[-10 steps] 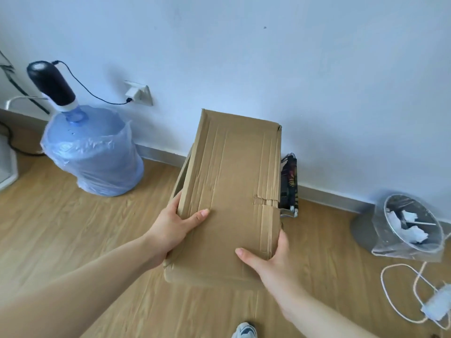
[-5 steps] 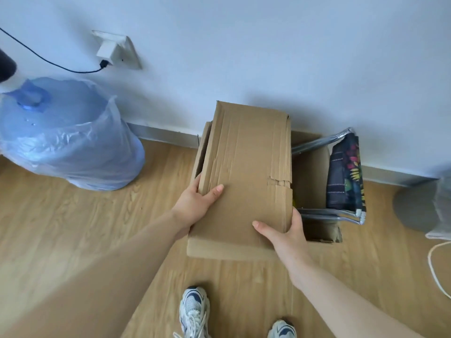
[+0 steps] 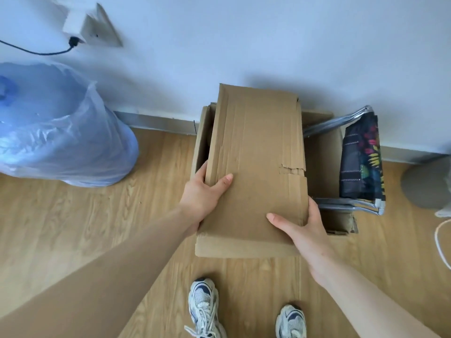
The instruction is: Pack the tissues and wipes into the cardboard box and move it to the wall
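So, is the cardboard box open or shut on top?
Partly shut: one flap lies over the cardboard box, held by both hands; the right side stays uncovered.

A pale blue-white wall [image 3: 244, 40] fills the upper frame, with a socket [image 3: 92, 30] at upper left, a grey skirting board [image 3: 156, 121] below, and light wood-grain floor [image 3: 73, 228].

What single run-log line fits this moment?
stage: placing at wall | left hand: grips brown cardboard box left edge | right hand: grips right edge | box: flaps closed, by baseboard
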